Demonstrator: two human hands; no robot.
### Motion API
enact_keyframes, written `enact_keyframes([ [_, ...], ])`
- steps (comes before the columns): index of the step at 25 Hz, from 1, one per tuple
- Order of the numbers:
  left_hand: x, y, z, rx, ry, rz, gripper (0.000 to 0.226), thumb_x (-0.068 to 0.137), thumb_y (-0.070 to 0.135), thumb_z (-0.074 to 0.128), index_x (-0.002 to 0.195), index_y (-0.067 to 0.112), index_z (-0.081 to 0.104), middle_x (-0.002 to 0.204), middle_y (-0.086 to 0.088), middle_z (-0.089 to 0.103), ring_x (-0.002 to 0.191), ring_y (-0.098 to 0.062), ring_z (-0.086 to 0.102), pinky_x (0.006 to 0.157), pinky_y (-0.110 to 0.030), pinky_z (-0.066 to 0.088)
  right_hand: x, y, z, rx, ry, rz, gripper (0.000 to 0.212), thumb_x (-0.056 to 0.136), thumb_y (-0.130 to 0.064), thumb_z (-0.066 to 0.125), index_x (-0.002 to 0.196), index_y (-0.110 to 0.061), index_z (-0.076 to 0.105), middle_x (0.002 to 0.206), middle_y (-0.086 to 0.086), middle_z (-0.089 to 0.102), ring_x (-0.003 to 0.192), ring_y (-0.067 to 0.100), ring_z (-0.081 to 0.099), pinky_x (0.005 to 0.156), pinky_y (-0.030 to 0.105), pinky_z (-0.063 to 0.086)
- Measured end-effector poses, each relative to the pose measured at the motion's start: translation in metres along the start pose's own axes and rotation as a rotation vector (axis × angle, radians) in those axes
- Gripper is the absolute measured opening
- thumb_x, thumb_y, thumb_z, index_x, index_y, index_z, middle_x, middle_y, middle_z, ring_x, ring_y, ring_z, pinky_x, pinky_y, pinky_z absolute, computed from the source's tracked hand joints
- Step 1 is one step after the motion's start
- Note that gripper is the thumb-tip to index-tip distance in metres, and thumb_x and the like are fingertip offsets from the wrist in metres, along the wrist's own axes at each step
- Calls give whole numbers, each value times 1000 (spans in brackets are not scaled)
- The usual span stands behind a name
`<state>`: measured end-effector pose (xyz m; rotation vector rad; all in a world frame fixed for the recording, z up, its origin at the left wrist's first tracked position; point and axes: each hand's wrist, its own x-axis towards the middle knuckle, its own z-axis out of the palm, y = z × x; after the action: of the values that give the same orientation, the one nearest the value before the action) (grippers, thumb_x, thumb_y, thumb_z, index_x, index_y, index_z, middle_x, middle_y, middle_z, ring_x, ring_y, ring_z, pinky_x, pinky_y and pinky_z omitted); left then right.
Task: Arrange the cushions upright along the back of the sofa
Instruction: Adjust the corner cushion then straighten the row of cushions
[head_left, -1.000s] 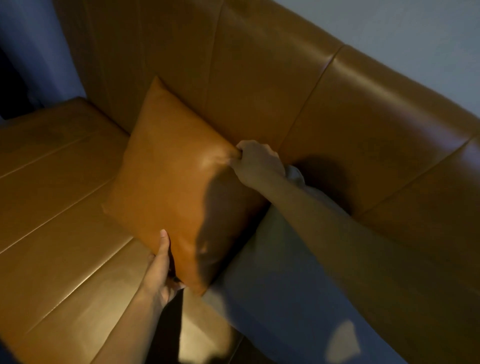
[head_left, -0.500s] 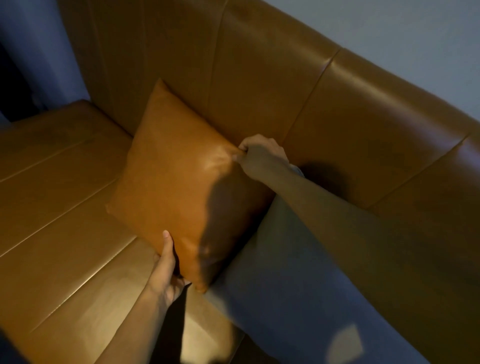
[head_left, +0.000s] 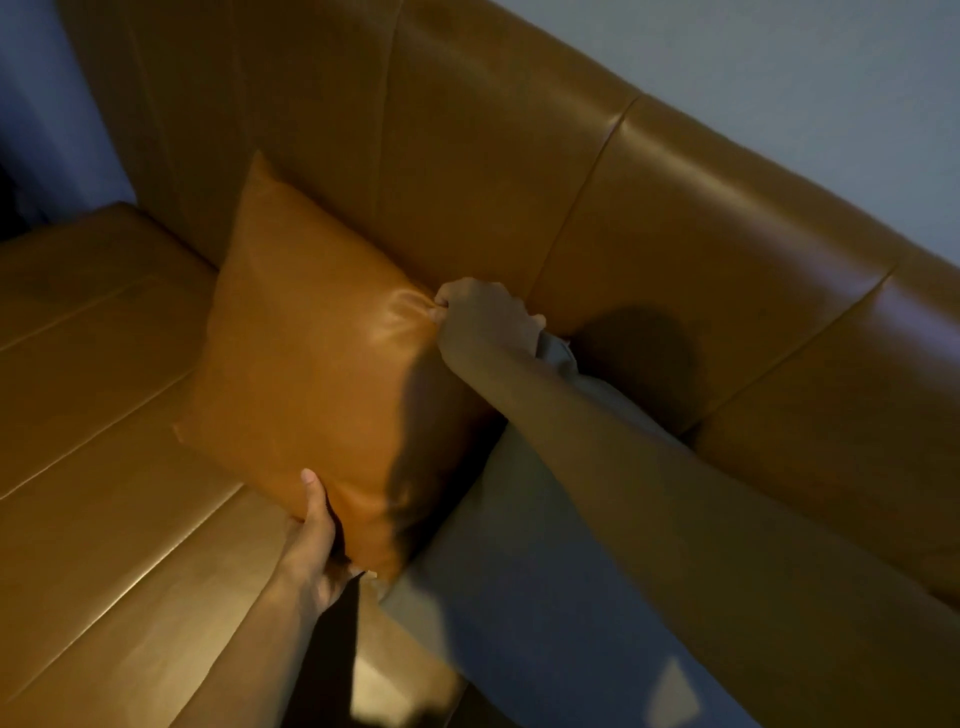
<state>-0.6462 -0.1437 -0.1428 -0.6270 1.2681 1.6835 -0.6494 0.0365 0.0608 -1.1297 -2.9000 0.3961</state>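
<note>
The tan leather sofa (head_left: 104, 415) seat stretches away on the left, dim and bare. The left hand (head_left: 311, 540) cups the lower edge of the tan cushion (head_left: 311, 353), thumb on its face. The cushion leans on the backrest (head_left: 467, 182), tilted, one corner uppermost. The right hand (head_left: 483, 317) is closed, pinching its right corner. A grey cushion (head_left: 519, 597) lies beneath the right forearm, crowding that side.

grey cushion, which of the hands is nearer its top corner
Right. The right hand grips the tan cushion directly beside the grey cushion top corner; the left hand holds the tan cushion's lower edge, farther away.
</note>
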Motion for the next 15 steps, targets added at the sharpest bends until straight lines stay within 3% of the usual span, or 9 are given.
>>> enact_keyframes([
  [3,-20,20,9,192,292,196,68,91,57,53,145,22,33,143,-8,47,128,-31,47,104,-54,40,-11,8,-16,79,29,-104,30,100,-27,45,127,-24,57,126,2,60,117,24,56,102,47,40],
  [5,-46,41,29,409,513,524,63,93,34,59,148,16,32,150,-12,38,139,-33,35,113,-48,30,-30,33,-32,137,112,-191,36,100,-33,47,135,-23,52,130,0,59,118,18,57,102,40,43],
  [6,-64,52,46,529,512,726,59,94,29,59,145,13,36,149,-13,38,139,-32,32,114,-43,28,-41,51,-41,181,115,-180,38,99,-35,49,135,-23,53,129,0,60,117,17,57,100,37,45],
  [8,-100,68,92,807,287,1131,43,94,27,60,133,13,51,139,-12,48,133,-27,36,109,-33,26,-66,97,-59,242,47,-60,36,98,-38,51,131,-23,57,127,-1,62,114,16,59,97,35,48],
  [10,-122,69,142,1067,-3,1398,33,93,35,61,122,19,62,129,-5,57,123,-23,44,102,-30,31,-90,140,-71,237,-57,71,35,99,-40,51,128,-23,59,127,-2,64,113,17,60,94,33,48],
  [13,-142,47,198,1381,-280,1510,45,87,56,53,121,29,63,126,4,60,122,-20,47,96,-32,31,-114,180,-80,200,-148,118,41,97,-45,52,130,-20,57,129,1,64,113,19,60,91,33,48],
  [15,-153,28,221,1580,-420,1460,53,85,66,46,128,36,57,132,10,54,131,-16,38,107,-34,20,-127,196,-86,217,-166,126,41,97,-46,52,129,-20,58,128,2,64,111,20,61,92,37,49],
])
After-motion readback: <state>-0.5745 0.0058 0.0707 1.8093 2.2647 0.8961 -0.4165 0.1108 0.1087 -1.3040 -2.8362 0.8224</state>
